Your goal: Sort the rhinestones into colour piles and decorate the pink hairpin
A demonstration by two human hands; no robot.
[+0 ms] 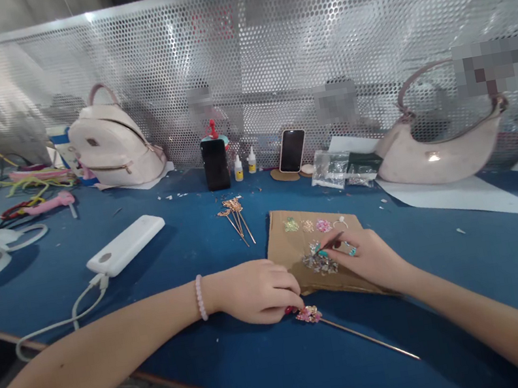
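Lit softly and fairly evenly around the left hand (258, 292) and right hand (369, 256), probably from above. Glares whitish off the perforated panel (142, 61) beyond both, strongest far left. Darkens into soft shadow on the counter (426, 335), just nearer than the right hand. Blurs and stretches toward the edges.

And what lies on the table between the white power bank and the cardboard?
In the head view, a small bunch of gold-coloured pins lies between the power bank and the cardboard.
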